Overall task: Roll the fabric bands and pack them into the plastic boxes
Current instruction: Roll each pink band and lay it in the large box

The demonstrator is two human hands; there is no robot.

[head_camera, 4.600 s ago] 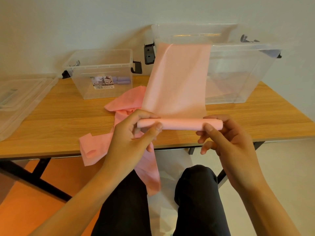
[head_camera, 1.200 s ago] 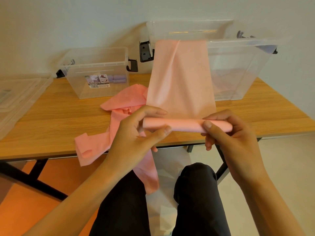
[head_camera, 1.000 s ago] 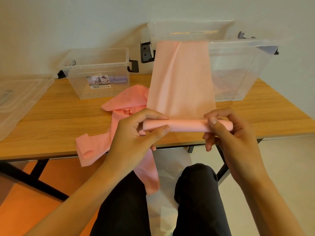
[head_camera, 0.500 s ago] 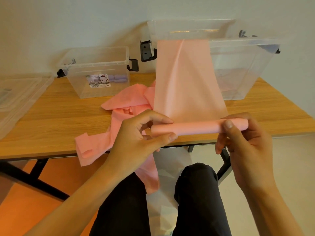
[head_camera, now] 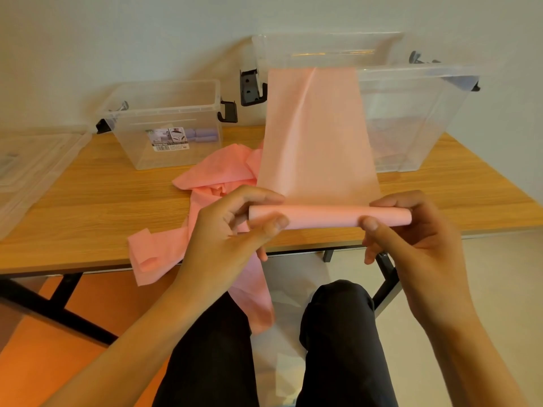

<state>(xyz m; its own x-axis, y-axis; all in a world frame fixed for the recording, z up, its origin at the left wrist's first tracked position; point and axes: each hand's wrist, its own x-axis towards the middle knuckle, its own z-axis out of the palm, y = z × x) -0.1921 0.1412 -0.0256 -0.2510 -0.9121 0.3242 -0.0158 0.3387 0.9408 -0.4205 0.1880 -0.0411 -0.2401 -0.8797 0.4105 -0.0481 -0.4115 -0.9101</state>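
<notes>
A pink fabric band [head_camera: 316, 136] hangs over the rim of the large clear plastic box [head_camera: 411, 118] and runs down to a tight roll [head_camera: 326, 217] held above the table's front edge. My left hand [head_camera: 235, 227] pinches the roll's left end between thumb and fingers. My right hand [head_camera: 411, 227] pinches its right end the same way. A small clear box [head_camera: 167, 121] at the back left holds a few lilac rolls [head_camera: 202, 135]. More loose pink bands [head_camera: 211, 177] lie crumpled on the wooden table [head_camera: 88, 201] and drape over its edge.
Clear plastic lids [head_camera: 32, 168] lie at the table's left end. A wall stands right behind the boxes. My knees in dark trousers [head_camera: 338, 333] are below the table's front edge, with black table legs on both sides.
The roll has shifted back left and levelled after a tilt to the right half a second ago. Both hands keep their pinch on its ends, and the roll is slightly thicker than 4.6 s ago.
</notes>
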